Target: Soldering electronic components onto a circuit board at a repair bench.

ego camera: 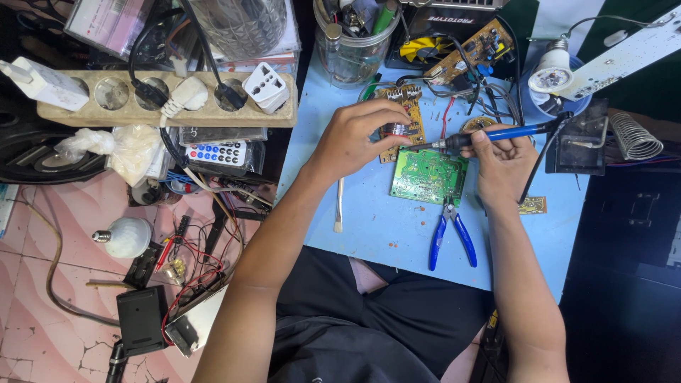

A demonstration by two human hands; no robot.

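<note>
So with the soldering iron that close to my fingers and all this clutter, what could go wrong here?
The soldering iron tip sits right beside the left hand fingers on the brown circuit board, so a slip might burn them. Its cord runs past the loose wires and could snag. The blue pliers lie near the table edge, and an elbow may knock them off.

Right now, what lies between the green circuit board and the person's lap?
In the head view, blue-handled pliers lie on the blue table below the green circuit board.

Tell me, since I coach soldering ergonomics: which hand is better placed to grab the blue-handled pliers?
Probably the left: the right hand grips the soldering iron, although the pliers lie nearer it.
</note>
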